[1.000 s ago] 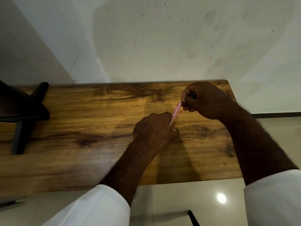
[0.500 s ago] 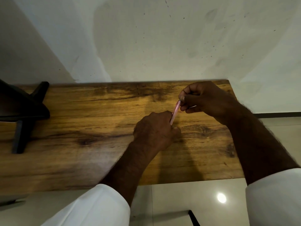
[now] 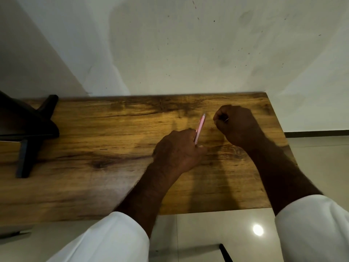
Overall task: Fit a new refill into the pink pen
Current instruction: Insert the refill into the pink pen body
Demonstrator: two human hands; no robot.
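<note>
A wooden tabletop (image 3: 94, 148) stood against a pale wall. The left hand (image 3: 177, 150) had its grip clamped on the pink pen (image 3: 199, 128), which pointed up and away. The right hand (image 3: 236, 123) was beside it, apart, its grip closed into a fist.

One pink pen (image 3: 199, 128), two hands, one table (image 3: 94, 148), one black stand (image 3: 28, 127).
</note>
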